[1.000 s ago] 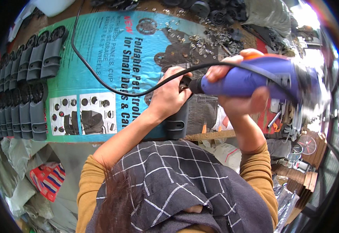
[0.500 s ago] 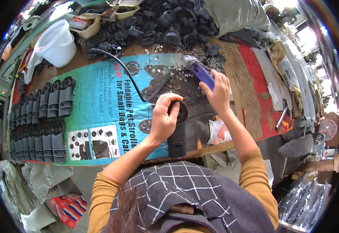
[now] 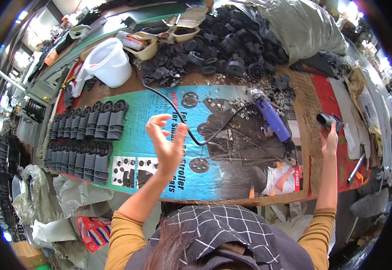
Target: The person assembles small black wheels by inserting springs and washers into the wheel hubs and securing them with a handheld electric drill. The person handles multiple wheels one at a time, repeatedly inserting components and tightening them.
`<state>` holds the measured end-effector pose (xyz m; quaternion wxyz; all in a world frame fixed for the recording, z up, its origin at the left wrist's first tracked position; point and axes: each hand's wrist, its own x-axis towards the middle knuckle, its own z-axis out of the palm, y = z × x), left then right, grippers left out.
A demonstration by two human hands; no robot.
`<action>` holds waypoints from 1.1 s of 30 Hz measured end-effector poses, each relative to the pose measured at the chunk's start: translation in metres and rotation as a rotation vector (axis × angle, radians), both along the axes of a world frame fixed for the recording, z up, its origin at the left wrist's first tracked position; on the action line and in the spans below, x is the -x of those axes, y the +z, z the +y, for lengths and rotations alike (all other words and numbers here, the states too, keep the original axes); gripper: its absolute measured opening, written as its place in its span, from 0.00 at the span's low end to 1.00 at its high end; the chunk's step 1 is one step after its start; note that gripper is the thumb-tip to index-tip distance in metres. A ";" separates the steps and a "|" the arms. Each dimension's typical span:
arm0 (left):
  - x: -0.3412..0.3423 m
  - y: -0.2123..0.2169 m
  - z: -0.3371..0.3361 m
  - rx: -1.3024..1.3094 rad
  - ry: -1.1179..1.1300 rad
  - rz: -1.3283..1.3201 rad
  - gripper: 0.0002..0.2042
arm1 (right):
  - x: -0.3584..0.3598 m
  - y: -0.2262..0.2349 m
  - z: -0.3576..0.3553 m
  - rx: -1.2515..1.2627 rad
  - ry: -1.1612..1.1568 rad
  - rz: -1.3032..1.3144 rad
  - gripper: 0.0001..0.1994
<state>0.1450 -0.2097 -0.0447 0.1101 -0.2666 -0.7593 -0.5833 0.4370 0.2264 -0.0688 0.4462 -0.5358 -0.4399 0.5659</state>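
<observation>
My left hand (image 3: 167,143) hovers open above the printed blue cardboard sheet (image 3: 137,135) on the workbench, fingers spread, holding nothing. My right hand (image 3: 329,137) reaches far right and grips a small black plastic part (image 3: 329,120) over the brown board. A blue power tool (image 3: 273,119) lies on the cardboard between my hands, its black cord (image 3: 178,112) looping back across the sheet. Small metal screws (image 3: 232,96) are scattered around the tool.
Two rows of black plastic parts (image 3: 86,139) line the cardboard's left side. A heap of black wheels and parts (image 3: 214,49) and a white bucket (image 3: 108,63) stand at the back. A grey plastic bag (image 3: 295,27) sits back right. Bags lie at lower left.
The blue tool has been put down on the cardboard. My right hand moved right and took a black part. My left hand let go and lifted open.
</observation>
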 end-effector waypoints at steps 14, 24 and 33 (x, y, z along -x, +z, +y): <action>0.299 0.139 0.066 -0.492 -0.311 -0.480 0.08 | 0.104 0.011 -0.123 -0.898 0.889 -0.954 0.32; 0.441 0.281 0.142 -0.292 -0.229 -0.173 0.11 | 0.124 0.092 -0.112 -0.070 1.160 -0.058 0.29; 0.377 0.175 0.336 0.058 -0.506 -0.573 0.30 | 0.081 0.097 -0.109 0.386 0.993 0.108 0.37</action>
